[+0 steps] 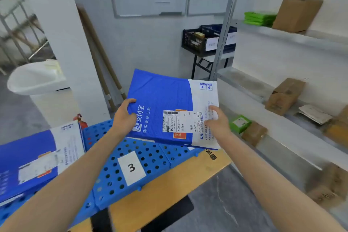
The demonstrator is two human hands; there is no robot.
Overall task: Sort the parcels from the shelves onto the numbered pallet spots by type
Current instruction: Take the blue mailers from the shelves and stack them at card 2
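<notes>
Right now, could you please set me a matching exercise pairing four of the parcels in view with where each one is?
Things:
1. blue-and-white mailer with a shipping label
2. second blue-and-white mailer
3. stack of green packets
4. small green parcel

Places:
A. top shelf, beside a cardboard box
B. lying on the blue pallet, left of the "3" card
C. held in both hands
D. lower shelf, next to a brown parcel

Pairs: 1-C, 2-B, 3-A, 4-D
</notes>
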